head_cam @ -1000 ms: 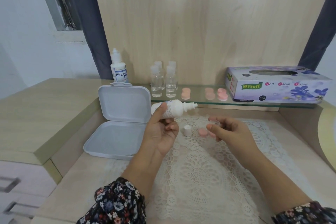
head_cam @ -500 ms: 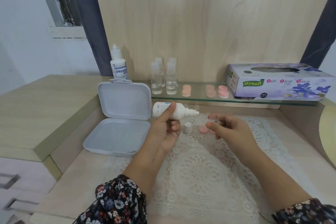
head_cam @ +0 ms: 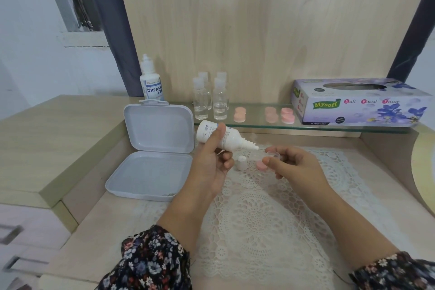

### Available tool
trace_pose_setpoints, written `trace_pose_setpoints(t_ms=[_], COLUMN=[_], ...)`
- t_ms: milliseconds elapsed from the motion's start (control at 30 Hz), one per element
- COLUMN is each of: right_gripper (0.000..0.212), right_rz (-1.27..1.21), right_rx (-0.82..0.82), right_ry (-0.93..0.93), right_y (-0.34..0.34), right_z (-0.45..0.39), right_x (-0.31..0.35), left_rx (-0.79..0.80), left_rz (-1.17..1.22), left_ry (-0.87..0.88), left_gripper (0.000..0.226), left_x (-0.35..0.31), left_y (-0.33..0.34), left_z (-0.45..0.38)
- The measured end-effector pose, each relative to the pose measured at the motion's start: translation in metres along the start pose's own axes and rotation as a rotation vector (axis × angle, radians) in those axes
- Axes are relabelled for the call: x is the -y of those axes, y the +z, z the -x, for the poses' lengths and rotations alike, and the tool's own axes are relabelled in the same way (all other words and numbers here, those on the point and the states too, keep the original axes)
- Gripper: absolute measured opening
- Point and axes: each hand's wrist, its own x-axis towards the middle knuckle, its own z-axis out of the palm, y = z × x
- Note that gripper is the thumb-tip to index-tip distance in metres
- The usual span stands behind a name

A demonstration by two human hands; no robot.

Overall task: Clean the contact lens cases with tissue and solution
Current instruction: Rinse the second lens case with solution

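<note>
Left hand (head_cam: 211,165) grips tilted solution bottle (head_cam: 221,135); right hand (head_cam: 292,163) pinches clear lens case (head_cam: 272,154) at its nozzle.

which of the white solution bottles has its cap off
The white bottle tilted in the left hand; the Dream Eye bottle stands capped.

The left hand (head_cam: 213,167) wraps the white bottle (head_cam: 220,137), its thumb covering most of the label, so the print cannot be read. In the right hand (head_cam: 290,163) the fingers (head_cam: 270,162) hide all but the rim of a small clear cup (head_cam: 272,154); whether it holds liquid cannot be told. Just below those fingers a pink lid (head_cam: 260,165) shows only partly. Both forearms run out of the bottom edge.
</note>
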Motion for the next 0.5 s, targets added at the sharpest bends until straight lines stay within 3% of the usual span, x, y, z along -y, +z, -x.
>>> trace_pose_setpoints(t_ms=[300, 500], right_gripper=[0.016, 0.017], right_rz=[0.008, 0.017], right_rx=[0.007, 0.006], right_ry=[0.000, 0.001], right_y=[0.0002, 0.0002], right_z=[0.0000, -0.0007], right_x=[-0.0002, -0.0010], left_rx=[0.015, 0.028], left_rz=[-0.006, -0.015], left_ry=[0.070, 0.083], left_gripper=[0.039, 0.052], left_x=[-0.0016, -0.0017], left_y=[-0.0016, -0.0027], left_z=[-0.0005, -0.0011])
